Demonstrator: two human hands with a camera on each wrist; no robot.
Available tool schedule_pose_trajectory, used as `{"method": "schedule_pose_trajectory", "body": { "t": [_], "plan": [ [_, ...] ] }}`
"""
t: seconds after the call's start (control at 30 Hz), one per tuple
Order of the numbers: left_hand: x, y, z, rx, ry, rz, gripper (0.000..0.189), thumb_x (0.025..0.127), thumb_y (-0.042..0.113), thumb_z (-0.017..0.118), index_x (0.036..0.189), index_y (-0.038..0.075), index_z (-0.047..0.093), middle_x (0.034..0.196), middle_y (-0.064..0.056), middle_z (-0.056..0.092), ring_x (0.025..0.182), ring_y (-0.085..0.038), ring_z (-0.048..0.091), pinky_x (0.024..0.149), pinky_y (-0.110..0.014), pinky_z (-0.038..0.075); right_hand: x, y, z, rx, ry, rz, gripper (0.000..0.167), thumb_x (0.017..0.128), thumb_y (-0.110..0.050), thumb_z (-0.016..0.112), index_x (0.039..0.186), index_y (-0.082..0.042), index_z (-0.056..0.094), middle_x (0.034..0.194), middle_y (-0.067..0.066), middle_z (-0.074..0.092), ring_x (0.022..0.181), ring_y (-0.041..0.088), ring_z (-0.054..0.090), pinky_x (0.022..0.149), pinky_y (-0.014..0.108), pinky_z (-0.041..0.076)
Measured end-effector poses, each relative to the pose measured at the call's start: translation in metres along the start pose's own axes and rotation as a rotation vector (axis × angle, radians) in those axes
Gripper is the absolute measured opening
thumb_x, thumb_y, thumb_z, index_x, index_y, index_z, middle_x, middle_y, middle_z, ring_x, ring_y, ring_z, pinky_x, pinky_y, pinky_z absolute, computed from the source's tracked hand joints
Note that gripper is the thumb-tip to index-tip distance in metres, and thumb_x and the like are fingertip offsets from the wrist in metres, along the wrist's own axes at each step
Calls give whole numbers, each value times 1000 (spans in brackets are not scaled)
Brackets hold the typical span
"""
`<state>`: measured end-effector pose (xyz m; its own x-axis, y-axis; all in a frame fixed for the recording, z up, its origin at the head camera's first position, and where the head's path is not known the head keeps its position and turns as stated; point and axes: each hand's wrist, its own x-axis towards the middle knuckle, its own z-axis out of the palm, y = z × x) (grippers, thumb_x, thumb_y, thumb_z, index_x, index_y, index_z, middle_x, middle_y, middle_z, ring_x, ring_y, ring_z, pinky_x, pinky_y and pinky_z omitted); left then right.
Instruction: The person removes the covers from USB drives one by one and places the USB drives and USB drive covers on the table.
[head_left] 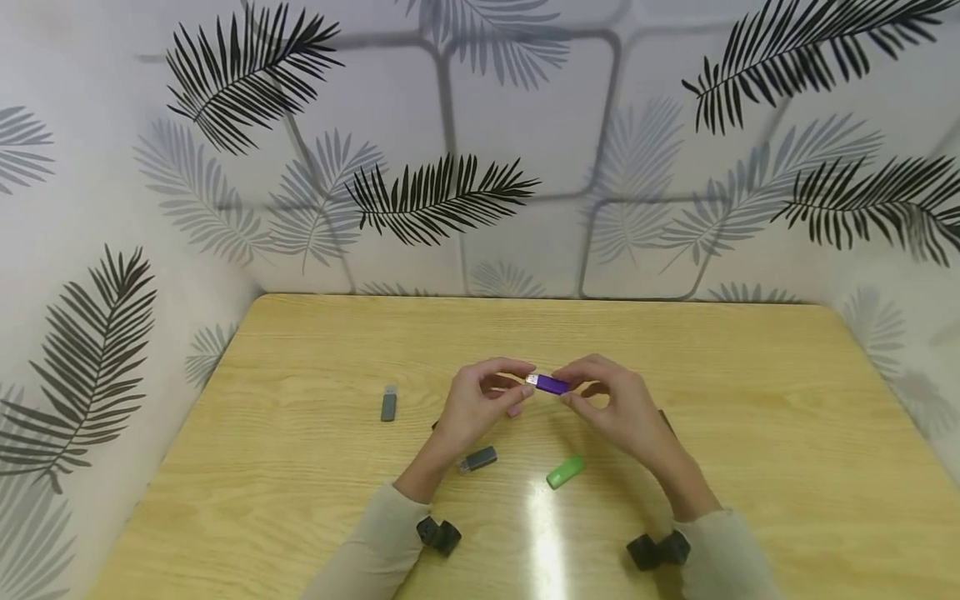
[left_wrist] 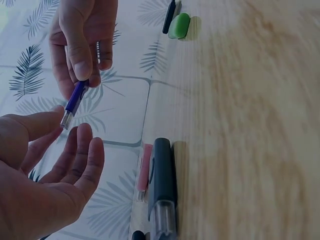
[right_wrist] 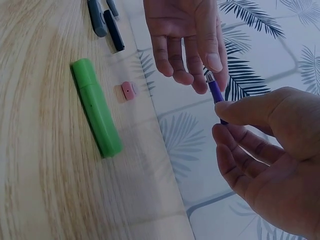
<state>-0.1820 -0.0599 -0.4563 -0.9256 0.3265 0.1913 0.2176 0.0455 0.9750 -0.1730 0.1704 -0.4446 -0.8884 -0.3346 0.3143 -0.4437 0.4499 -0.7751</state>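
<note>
A purple USB flash drive (head_left: 552, 384) is held in the air above the table, its metal plug pointing left. My right hand (head_left: 618, 408) pinches the purple body at its right end between thumb and fingers. At the other end, my left hand (head_left: 468, 404) pinches the metal plug with thumb and forefinger. In the left wrist view the purple flash drive (left_wrist: 76, 97) spans the two hands. Below the left hand lies a pink flash drive (right_wrist: 128, 91), mostly hidden in the head view. A green flash drive (head_left: 566, 472) lies on the table between the forearms.
A dark grey flash drive (head_left: 478, 459) lies beside the left wrist, and a grey one (head_left: 388, 404) farther left. Another dark piece (head_left: 667, 423) shows partly behind the right wrist. The wooden table (head_left: 300, 500) meets a leaf-patterned backdrop (head_left: 525, 250) at its far edge.
</note>
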Motion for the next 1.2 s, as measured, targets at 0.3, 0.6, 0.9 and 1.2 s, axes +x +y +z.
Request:
{"method": "schedule_pose_trajectory", "body": {
  "t": [0.3, 0.6, 0.9, 1.2],
  "plan": [
    [0, -2, -1, 24, -25, 28, 25, 96, 1, 71, 119, -7, 70, 96, -20, 71, 71, -47, 60, 72, -56, 57, -1, -1, 2, 38, -19, -33, 26, 90, 5, 75, 112, -9, 75, 110, 1, 70, 98, 19, 67, 79, 38, 60],
    [0, 2, -2, 20, -31, 33, 20, 96, 0, 71, 115, -4, 72, 95, -15, 71, 73, -51, 62, 70, -58, 56, 0, -4, 3, 45, -10, -86, 28, 90, 9, 73, 114, -8, 75, 111, 3, 68, 98, 20, 67, 78, 34, 60],
    [-3, 11, 0, 82, -29, 46, 17, 95, 4, 73, 112, 2, 73, 95, -10, 71, 77, -44, 66, 68, -39, 59, 0, -8, 0, 53, 33, -131, 26, 88, 6, 77, 110, -7, 75, 108, 3, 69, 94, 19, 66, 75, 27, 60],
    [-4, 17, 2, 143, -8, 63, 15, 94, 4, 75, 109, 4, 74, 96, -8, 72, 80, -14, 68, 67, -27, 59, 0, -12, -6, 41, 34, -147, 25, 86, 4, 80, 107, -8, 75, 106, 1, 69, 93, 18, 66, 76, 26, 59]
  ]
}}
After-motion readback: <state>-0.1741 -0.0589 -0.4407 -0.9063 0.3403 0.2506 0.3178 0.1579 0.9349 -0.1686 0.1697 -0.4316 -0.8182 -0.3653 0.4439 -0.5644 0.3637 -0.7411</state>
